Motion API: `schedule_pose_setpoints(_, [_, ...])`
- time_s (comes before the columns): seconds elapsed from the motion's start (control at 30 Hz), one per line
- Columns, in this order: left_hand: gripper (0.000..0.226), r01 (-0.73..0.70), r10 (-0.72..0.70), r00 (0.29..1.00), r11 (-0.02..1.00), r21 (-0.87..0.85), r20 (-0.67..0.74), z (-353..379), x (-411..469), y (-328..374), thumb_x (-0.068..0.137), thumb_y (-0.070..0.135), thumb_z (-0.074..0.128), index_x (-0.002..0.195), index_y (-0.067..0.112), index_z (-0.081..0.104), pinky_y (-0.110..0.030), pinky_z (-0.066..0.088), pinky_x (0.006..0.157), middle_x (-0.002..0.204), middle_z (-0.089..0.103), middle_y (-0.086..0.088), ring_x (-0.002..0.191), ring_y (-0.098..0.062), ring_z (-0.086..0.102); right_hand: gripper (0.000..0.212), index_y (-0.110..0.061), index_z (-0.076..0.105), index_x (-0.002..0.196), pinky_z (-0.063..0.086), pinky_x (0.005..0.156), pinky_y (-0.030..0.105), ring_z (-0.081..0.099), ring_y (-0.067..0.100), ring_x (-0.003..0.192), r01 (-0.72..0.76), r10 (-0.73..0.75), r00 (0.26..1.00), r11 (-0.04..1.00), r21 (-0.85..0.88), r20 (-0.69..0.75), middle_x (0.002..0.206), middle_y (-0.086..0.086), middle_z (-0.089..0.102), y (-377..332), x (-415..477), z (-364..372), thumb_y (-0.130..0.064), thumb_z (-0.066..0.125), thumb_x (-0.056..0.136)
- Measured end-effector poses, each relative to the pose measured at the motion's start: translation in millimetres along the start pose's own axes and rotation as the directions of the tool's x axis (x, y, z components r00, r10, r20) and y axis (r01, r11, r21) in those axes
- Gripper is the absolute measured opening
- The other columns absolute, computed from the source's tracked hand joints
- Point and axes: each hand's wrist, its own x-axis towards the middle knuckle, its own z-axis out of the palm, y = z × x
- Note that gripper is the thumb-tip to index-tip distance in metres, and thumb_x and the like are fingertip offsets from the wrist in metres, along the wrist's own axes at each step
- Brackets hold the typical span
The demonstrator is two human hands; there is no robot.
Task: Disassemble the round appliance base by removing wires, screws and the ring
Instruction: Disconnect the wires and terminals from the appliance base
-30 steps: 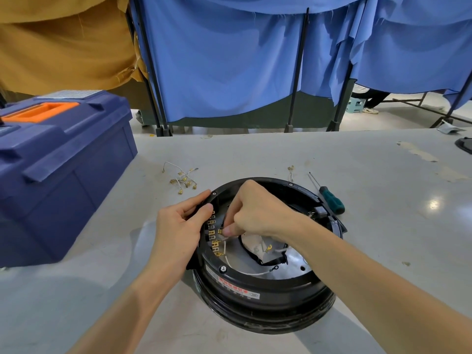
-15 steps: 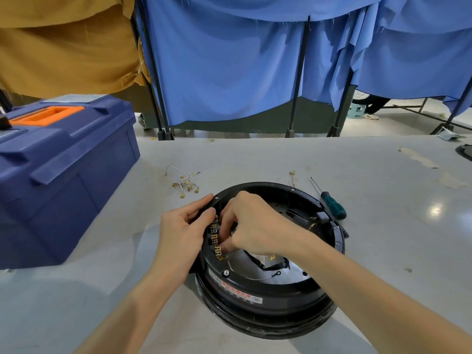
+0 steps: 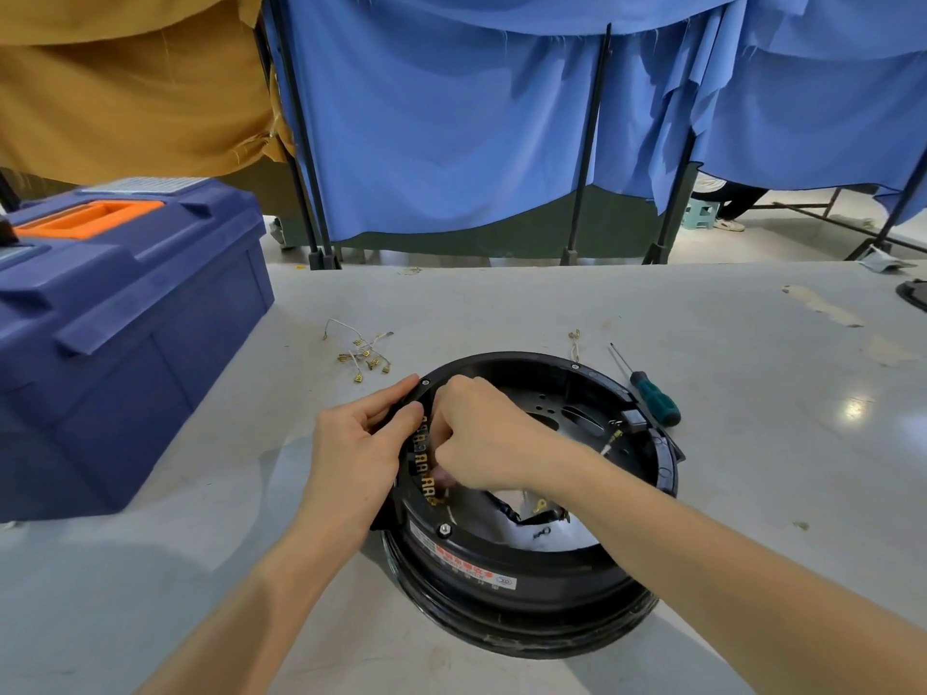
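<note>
- The right hand point(image 3: 481, 433) is working slightly nearer along the brass terminal strip point(image 3: 420, 446) than a second ago. Its fingers are curled down and are pinching a wire connector point(image 3: 435, 496), which the fingertips partly cover.
- The left hand point(image 3: 356, 453) is keeping the same hold. Its thumb and fingers are clamped over the left rim of the round appliance base point(image 3: 501, 589), steadying it.
- The base is sitting on the table point(image 3: 752, 494) directly in front of the person, open side up. It has not shifted across the three views.
- The pile of loose wires point(image 3: 363, 351) beyond the base is showing no addition, so no further wire has come free in this interval.
- Judgement: wire removal is still in progress. The screws point(image 3: 444, 530) are remaining in the ring point(image 3: 506, 358), and the screwdriver point(image 3: 654, 398) is lying unused just beside the far right rim, so those steps appear not yet begun.
- Writing: a label point(image 3: 464, 559) on the near inner wall is showing a red band with pale characters and a small oval mark at its right end, none of it legible.
- The blue toolbox point(image 3: 115, 318) at the left is displaying no readable brand.
</note>
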Motion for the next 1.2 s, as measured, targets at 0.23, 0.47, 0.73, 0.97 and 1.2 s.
schedule_pose_setpoints(0.23, [0.027, 0.002, -0.002, 1.0, 1.0, -0.002, -0.001, -0.6, 0.5, -0.1, 0.088, 0.006, 0.066, 0.108, 0.022, 0.072, -0.015, 0.054, 0.069, 0.095, 0.076, 0.006, 0.088, -0.006, 0.071, 0.011, 0.013, 0.064, 0.076, 0.047, 0.059, 0.039, 0.052, 0.027, 0.073, -0.04, 0.041, 0.999, 0.994, 0.106, -0.002, 0.087, 0.029, 0.064, 2.0, 1.3, 2.3, 0.003, 0.059, 0.075])
schedule_pose_setpoints(0.47, [0.027, 0.003, -0.003, 1.0, 1.0, 0.017, -0.004, 0.1, -0.3, 1.9, 0.088, 0.006, 0.066, 0.106, 0.025, 0.073, -0.028, 0.054, 0.084, 0.101, 0.076, 0.002, 0.093, -0.008, 0.07, 0.004, 0.003, 0.061, 0.07, 0.046, 0.057, 0.034, 0.06, 0.032, 0.075, -0.068, 0.07, 0.997, 0.993, 0.094, -0.023, 0.084, 0.023, 0.066, 0.9, 0.1, 0.8, 0.003, 0.06, 0.074])
schedule_pose_setpoints(0.73, [0.027, 0.003, -0.002, 1.0, 1.0, 0.02, -0.018, 1.1, -1.1, 2.7, 0.087, 0.006, 0.067, 0.106, 0.024, 0.073, -0.039, 0.053, 0.095, 0.101, 0.075, 0.004, 0.097, -0.012, 0.07, 0.01, 0.007, 0.068, 0.077, 0.048, 0.066, 0.031, 0.067, 0.03, 0.085, -0.124, 0.119, 0.992, 0.983, 0.135, 0.047, 0.09, 0.019, 0.071, 8.5, -3.2, -6.5, -0.002, 0.072, 0.076])
schedule_pose_setpoints(0.97, [0.027, 0.004, -0.003, 1.0, 0.999, 0.036, -0.014, 0.6, -0.9, 2.5, 0.086, 0.008, 0.068, 0.107, 0.023, 0.073, -0.043, 0.052, 0.096, 0.104, 0.075, 0.002, 0.1, -0.014, 0.07, 0.009, -0.013, 0.076, 0.069, 0.046, 0.059, 0.019, 0.065, 0.016, 0.078, -0.072, 0.076, 0.997, 0.974, 0.213, -0.01, 0.079, 0.007, 0.072, 11.2, -19.1, -18.5, -0.015, 0.085, 0.07])
schedule_pose_setpoints(1.2, [0.027, -0.008, 0.008, 1.0, 1.0, 0.028, -0.013, 0.9, -1.2, 2.2, 0.087, 0.006, 0.067, 0.107, 0.023, 0.073, -0.031, 0.055, 0.087, 0.1, 0.076, 0.003, 0.094, -0.011, 0.071, 0.009, -0.019, 0.075, 0.072, 0.054, 0.084, 0.04, 0.063, 0.021, 0.096, 0.053, -0.058, 0.997, 0.994, 0.093, 0.052, 0.099, 0.004, 0.071, 6.0, -30.3, -10.8, -0.014, 0.082, 0.067])
